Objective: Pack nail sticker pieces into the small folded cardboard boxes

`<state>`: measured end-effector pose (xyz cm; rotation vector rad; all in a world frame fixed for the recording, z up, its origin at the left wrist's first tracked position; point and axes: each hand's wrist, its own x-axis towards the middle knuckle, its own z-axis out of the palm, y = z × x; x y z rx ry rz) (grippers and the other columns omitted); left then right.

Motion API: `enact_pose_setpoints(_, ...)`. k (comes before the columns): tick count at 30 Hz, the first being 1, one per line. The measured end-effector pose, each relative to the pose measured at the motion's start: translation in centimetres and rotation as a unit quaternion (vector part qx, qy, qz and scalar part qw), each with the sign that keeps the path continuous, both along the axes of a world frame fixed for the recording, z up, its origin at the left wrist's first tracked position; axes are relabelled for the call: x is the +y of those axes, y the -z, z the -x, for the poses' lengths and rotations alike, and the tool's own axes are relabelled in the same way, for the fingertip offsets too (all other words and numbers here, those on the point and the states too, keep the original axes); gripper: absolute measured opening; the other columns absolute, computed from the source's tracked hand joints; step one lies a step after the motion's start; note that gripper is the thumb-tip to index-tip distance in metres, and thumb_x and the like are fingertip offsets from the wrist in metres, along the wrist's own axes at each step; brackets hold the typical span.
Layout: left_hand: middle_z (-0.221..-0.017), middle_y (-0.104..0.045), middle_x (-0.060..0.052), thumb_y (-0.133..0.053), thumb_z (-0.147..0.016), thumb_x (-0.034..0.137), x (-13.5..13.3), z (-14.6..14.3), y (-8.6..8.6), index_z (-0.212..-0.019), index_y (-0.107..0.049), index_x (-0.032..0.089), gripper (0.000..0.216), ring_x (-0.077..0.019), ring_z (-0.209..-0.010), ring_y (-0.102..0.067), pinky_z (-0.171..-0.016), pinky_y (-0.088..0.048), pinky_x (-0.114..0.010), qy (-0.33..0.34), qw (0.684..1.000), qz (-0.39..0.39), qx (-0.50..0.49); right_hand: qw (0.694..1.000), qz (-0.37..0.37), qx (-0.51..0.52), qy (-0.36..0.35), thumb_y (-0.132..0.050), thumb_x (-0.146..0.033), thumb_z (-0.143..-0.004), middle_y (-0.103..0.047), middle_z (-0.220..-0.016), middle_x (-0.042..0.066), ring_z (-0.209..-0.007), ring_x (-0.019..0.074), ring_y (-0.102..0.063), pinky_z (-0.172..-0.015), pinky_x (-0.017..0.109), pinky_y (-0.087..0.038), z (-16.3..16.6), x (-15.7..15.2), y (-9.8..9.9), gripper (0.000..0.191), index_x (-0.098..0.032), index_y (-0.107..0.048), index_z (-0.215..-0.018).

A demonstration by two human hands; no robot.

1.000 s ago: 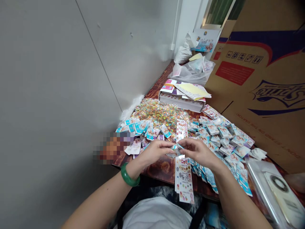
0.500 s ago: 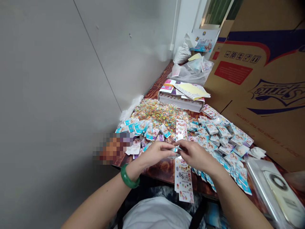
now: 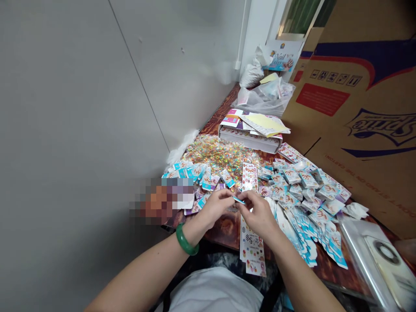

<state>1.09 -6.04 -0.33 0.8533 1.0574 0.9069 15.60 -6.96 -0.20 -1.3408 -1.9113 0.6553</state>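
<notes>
Above the table's near edge, my left hand [image 3: 218,207] and my right hand [image 3: 258,213] meet, fingertips closed on a small blue-and-white card packet [image 3: 239,200]. The left fingers pinch its left end and the right fingers its right end. Beneath the hands runs a strip of printed nail sticker sheets [image 3: 253,247], its lower end hanging over the table edge. A second stretch of sticker sheet [image 3: 249,175] shows just beyond my fingers. Right of my right hand lie fanned flat blue-and-white cards [image 3: 300,234]. A green bangle [image 3: 186,242] circles my left wrist.
Small folded card packets [image 3: 302,180] are heaped on the right, others [image 3: 206,177] on the left. Behind them spreads a pile of small clear colourful bags [image 3: 221,151]. A white box [image 3: 250,141] stands farther back. A large carton [image 3: 357,108] walls the right; a grey wall [image 3: 81,130] bounds the left.
The packet between my fingers has turned and now shows a thin blue edge. My right wrist has drawn inward, uncovering more flat cards. The view has shifted slightly.
</notes>
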Motion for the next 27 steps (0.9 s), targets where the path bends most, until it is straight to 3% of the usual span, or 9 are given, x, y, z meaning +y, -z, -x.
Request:
enact_pose_setpoints(4, -0.078, -0.056, -0.002, -0.061, -0.064, 0.02, 0.1, 0.3, -0.4, -0.072, -0.061, 0.015, 0.009, -0.0154, -0.078, -0.056, -0.059, -0.051, -0.024, -0.009, 1.0, -0.006, 0.008, 0.993, 0.045, 0.11, -0.01, -0.058, -0.026, -0.078, -0.066, -0.08, 0.005, -0.071, 0.0175, -0.059, -0.063, 0.029, -0.046, -0.2, 0.1, 0.1, 0.009, -0.02, -0.064, -0.08)
enact_pose_setpoints(10, -0.078, -0.055, -0.002, -0.062, -0.066, 0.022, 0.2, 0.0, 0.1, -0.076, -0.061, 0.014, 0.013, -0.0161, -0.078, -0.055, -0.065, -0.055, -0.034, 0.015, 1.0, -0.008, -0.021, 0.965, 0.113, 0.227, 0.066, -0.068, -0.03, -0.068, -0.06, -0.061, 0.001, -0.055, 0.0142, -0.053, -0.052, 0.026, -0.042, -0.1, 0.8, 1.3, 0.015, -0.018, -0.06, -0.066)
enact_pose_setpoints(20, -0.094, -0.061, -0.007, -0.075, -0.062, 0.03, 0.4, 1.4, -0.1, -0.087, -0.066, 0.016, 0.031, -0.0185, -0.087, -0.058, -0.072, -0.053, -0.033, 0.061, 0.995, 0.027, -0.071, 0.978, -0.001, 0.2, 0.055, -0.061, -0.02, -0.073, -0.063, -0.072, 0.003, -0.069, 0.0168, -0.059, -0.062, 0.029, -0.046, -0.3, 0.3, 1.3, 0.01, -0.02, -0.062, -0.063)
enact_pose_setpoints(27, -0.089, -0.064, -0.005, -0.076, -0.061, 0.033, 0.1, 1.5, 0.3, -0.087, -0.068, 0.017, 0.032, -0.0167, -0.083, -0.06, -0.064, -0.052, -0.025, 0.064, 0.998, 0.003, -0.003, 0.989, -0.094, 0.101, -0.043, -0.056, -0.018, -0.08, -0.064, -0.08, 0.005, -0.08, 0.0186, -0.06, -0.071, 0.032, -0.047, -1.1, -0.1, 1.2, 0.012, -0.02, -0.063, -0.071)
